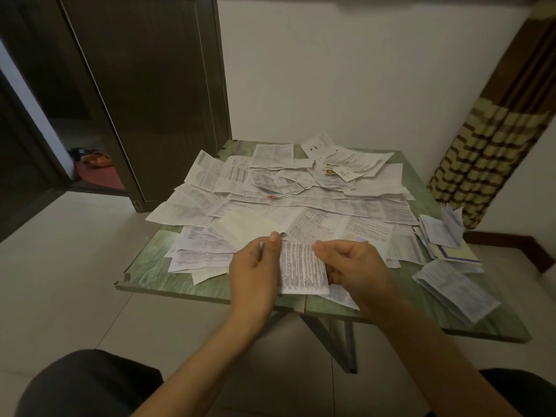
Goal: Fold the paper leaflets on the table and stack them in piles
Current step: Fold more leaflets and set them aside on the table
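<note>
To the left of the left hand (255, 272), loose sheets (198, 251) overlap untidily, one pale corner close to the near edge of the counter (144, 275). That hand pinches the left side of a printed leaflet (304, 267), thumb up at its top corner. The leaflet sits between both hands, just above the counter's near edge. The right hand (352, 266) has its fingers curled round the leaflet's right side. To the right of that hand lie two stacks of folded leaflets (451, 239), the nearer one fanned out and close to the counter's front edge.

Risks, as I judge them: a crooked crease if the two grips pull unevenly, and a sleeve or wrist sweeping the loose sheets off the near edge. The fanned stack could slide when another leaflet lands on it. Bare green counter shows mostly at the near left corner; beyond the hands paper covers nearly everything, so free room lies above the counter and toward the person.
</note>
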